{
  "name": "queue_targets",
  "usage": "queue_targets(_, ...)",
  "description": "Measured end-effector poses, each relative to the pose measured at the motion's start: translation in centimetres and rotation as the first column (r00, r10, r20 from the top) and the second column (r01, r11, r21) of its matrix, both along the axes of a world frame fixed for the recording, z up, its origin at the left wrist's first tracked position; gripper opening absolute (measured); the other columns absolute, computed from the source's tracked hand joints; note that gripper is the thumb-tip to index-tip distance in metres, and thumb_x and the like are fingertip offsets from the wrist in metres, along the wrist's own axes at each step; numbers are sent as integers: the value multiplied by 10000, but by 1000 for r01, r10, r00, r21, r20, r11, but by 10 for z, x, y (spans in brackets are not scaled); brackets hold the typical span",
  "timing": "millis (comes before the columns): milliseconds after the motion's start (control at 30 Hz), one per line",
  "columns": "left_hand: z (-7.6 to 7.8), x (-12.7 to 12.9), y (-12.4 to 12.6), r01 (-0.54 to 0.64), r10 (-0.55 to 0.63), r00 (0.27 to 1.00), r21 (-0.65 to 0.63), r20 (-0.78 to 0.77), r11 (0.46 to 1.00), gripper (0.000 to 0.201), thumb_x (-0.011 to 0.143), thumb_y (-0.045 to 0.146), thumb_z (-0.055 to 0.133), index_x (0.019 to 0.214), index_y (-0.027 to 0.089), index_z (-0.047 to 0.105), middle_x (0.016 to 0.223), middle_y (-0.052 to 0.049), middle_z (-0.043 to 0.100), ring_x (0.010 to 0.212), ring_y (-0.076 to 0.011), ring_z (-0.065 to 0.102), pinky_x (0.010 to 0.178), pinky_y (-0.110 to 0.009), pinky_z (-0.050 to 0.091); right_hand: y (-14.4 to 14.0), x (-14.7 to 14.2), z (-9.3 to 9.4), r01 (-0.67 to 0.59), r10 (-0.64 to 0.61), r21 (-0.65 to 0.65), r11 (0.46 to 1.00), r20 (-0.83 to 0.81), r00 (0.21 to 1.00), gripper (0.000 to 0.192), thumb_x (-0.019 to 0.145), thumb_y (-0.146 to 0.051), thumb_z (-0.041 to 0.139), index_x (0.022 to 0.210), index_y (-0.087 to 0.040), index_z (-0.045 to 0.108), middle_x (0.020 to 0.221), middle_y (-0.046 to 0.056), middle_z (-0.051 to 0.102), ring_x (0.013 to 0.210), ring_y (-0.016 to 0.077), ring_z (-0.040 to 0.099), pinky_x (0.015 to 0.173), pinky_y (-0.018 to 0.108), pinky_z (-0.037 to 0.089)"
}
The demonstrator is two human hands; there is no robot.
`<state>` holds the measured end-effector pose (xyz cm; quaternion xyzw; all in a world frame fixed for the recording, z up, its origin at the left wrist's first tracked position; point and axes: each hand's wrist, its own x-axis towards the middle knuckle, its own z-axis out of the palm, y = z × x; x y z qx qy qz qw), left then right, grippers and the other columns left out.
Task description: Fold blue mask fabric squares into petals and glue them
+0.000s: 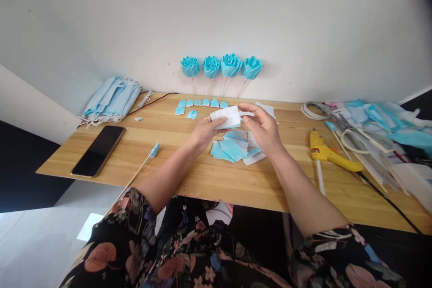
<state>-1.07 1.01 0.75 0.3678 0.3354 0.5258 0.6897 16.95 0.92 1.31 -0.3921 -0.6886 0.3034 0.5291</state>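
My left hand pinches a rectangular piece of mask fabric, white on top with a blue edge showing beneath. Close to its right side, my right hand has thumb and fingers closed on a small white strip. Whether that strip is joined to the rectangle cannot be made out. Under both hands lies a loose pile of blue and white fabric pieces. Behind them, several small folded blue petals are set out in rows on the wooden table.
Several blue fabric roses on sticks lean against the wall. Stacked masks, a phone and a blue-tipped stick are at left. At right lie a yellow glue gun, scissors, a tape roll and fabric scraps.
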Motion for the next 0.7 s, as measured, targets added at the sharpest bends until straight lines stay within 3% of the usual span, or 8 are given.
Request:
queue_targets(333,0,-1,1,-16,20,996,-43,92,999,180,774,181,725,938,107,713,987,-118,740,856,-196,687,867,-386,524,2,-2,-5,-7,-29,179,984,194,981,223,834,-185,652,1021,-286,721,1203,32,686,1130,214,632,929,380,537)
queue_targets(500,-1,-2,2,34,-32,997,-39,69,999,230,739,206,775,933,96,721,914,-108,746,759,-168,682,831,-351,509,4,-1,-6,25,-48,125,992,186,981,89,828,-281,689,902,-245,722,1067,37,726,981,207,665,889,374,537)
queue_targets(700,-5,-2,4,57,-54,997,-46,47,997,285,704,244,812,933,100,720,887,-96,745,748,-164,681,821,-341,510,0,-5,-2,89,-89,1,996,140,986,121,830,-334,671,814,-216,691,862,11,740,811,175,680,797,318,543)
